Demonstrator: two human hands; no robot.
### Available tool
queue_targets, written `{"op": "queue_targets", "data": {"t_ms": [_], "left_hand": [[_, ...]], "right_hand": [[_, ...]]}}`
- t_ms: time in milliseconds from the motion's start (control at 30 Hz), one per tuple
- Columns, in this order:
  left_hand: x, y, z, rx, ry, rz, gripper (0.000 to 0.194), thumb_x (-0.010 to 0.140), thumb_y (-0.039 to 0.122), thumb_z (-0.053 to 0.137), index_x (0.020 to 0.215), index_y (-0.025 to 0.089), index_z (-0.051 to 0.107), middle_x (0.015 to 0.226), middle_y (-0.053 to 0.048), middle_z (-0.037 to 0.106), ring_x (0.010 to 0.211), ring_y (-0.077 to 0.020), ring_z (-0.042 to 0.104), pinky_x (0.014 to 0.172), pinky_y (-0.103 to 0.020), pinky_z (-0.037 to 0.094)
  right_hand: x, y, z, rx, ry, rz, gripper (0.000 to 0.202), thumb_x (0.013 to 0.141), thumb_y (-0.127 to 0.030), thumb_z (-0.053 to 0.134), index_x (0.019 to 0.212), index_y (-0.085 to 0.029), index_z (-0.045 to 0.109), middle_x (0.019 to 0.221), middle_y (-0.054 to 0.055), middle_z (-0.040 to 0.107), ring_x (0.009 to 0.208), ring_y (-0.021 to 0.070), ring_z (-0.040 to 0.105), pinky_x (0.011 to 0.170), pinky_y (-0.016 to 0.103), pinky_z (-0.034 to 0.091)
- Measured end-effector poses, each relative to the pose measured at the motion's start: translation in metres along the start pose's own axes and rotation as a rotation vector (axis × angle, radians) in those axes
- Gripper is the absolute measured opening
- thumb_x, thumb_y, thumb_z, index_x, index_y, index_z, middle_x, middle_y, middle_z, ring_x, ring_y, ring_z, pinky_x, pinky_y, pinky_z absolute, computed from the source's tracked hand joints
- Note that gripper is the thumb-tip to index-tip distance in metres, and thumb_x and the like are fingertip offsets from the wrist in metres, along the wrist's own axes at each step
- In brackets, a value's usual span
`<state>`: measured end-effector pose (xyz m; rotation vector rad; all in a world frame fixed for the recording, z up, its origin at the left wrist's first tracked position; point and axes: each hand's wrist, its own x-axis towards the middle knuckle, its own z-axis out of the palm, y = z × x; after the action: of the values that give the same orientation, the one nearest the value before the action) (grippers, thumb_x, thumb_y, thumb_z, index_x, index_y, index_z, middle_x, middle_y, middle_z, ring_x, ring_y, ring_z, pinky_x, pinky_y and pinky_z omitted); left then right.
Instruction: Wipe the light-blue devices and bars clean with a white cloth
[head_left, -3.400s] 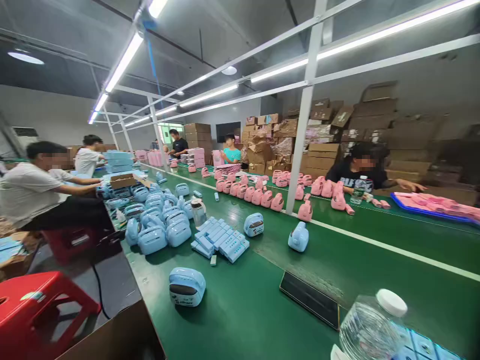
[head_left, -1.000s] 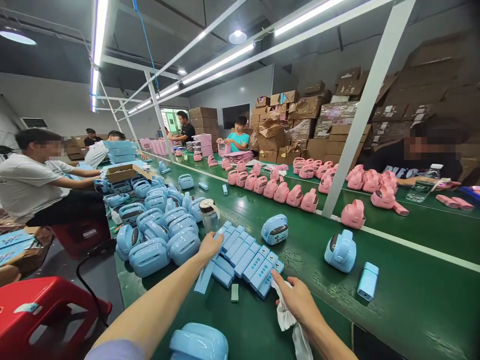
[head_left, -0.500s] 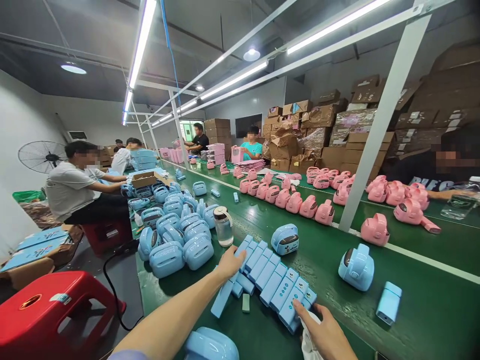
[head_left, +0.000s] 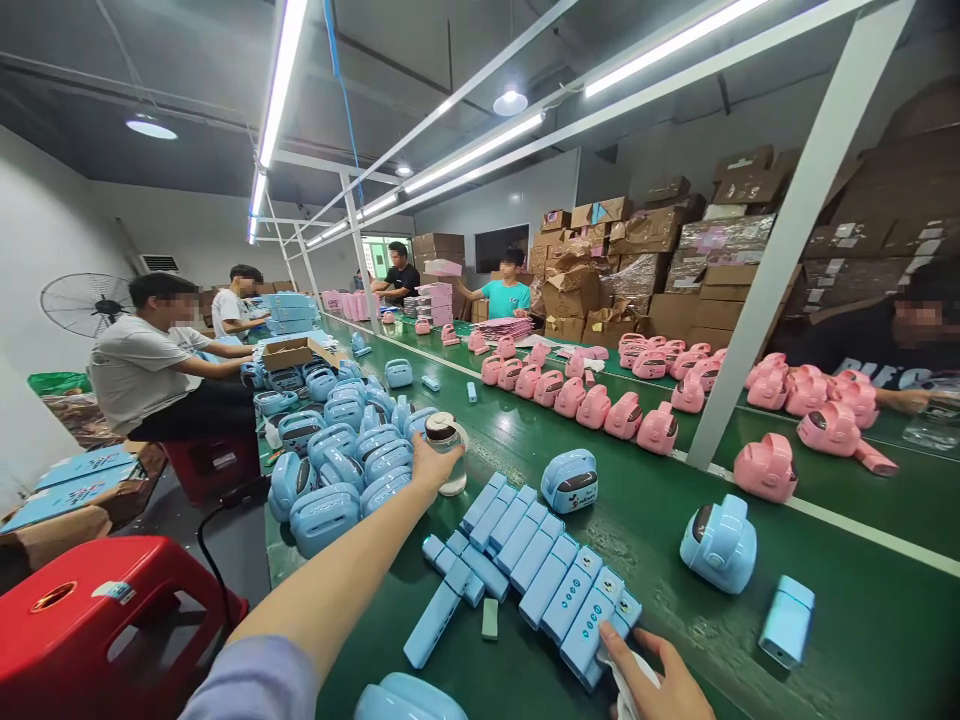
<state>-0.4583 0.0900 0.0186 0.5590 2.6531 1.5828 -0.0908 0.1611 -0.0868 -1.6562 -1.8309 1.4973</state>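
Note:
My left hand (head_left: 429, 464) reaches far across the green belt (head_left: 675, 520) and closes around a clear bottle (head_left: 448, 452) with a brown-rimmed lid. Just left of it stands a cluster of light blue rounded devices (head_left: 337, 470). My right hand (head_left: 664, 685) is at the bottom edge, holding a white cloth (head_left: 626, 690) with its fingertips against the near end of a row of light blue rectangular pieces (head_left: 540, 572). One long blue piece (head_left: 435, 622) lies loose beside the row.
More blue devices (head_left: 718, 545) and a small blue box (head_left: 786, 620) lie to the right. Pink devices (head_left: 622, 412) line the far belt behind a slanted white post (head_left: 795, 230). Several co-workers sit along both sides. A red stool (head_left: 97, 620) stands at my left.
My left hand has moved from the blue rectangular pieces up and away to the clear bottle. My right hand with the cloth has slid lower in the view.

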Motion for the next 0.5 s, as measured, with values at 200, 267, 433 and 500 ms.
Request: {"op": "queue_targets", "data": {"t_ms": [200,267,433,500], "left_hand": [[-0.005,-0.008,0.002,0.053,-0.049,0.024,0.043,0.095,0.036,0.076,0.133,0.019,0.063,0.132,-0.011,0.069,0.122,-0.03,0.067,0.107,-0.055,0.056],[-0.01,-0.009,-0.004,0.072,-0.072,0.057,0.045,0.094,0.036,0.077,0.133,0.019,0.063,0.132,-0.011,0.069,0.123,-0.0302,0.066,0.108,-0.056,0.056],[-0.017,-0.01,-0.007,0.1,-0.133,0.066,0.047,0.093,0.038,0.077,0.133,0.019,0.062,0.13,-0.011,0.07,0.121,-0.0298,0.067,0.107,-0.055,0.056],[-0.018,-0.01,-0.006,0.103,-0.149,0.055,0.048,0.094,0.039,0.077,0.134,0.019,0.062,0.13,-0.011,0.07,0.12,-0.0297,0.068,0.106,-0.055,0.056]], "right_hand": [[-0.004,0.0,0.003,0.032,-0.005,-0.039,0.099,0.066,-0.095,0.059,0.128,-0.018,0.057,0.109,0.017,0.081,0.102,0.042,0.077,0.095,0.05,0.055],[-0.008,0.0,0.005,0.037,-0.013,-0.053,0.095,0.071,-0.093,0.057,0.131,-0.019,0.054,0.094,0.011,0.082,0.094,0.0388,0.078,0.093,0.048,0.055],[-0.015,-0.004,0.004,0.034,-0.035,-0.03,0.092,0.075,-0.088,0.058,0.136,-0.02,0.049,0.084,0.006,0.082,0.089,0.036,0.078,0.089,0.044,0.053],[-0.016,-0.006,0.002,0.044,-0.055,-0.01,0.094,0.073,-0.088,0.061,0.136,-0.021,0.048,0.097,0.008,0.082,0.085,0.0336,0.079,0.086,0.042,0.054]]}}
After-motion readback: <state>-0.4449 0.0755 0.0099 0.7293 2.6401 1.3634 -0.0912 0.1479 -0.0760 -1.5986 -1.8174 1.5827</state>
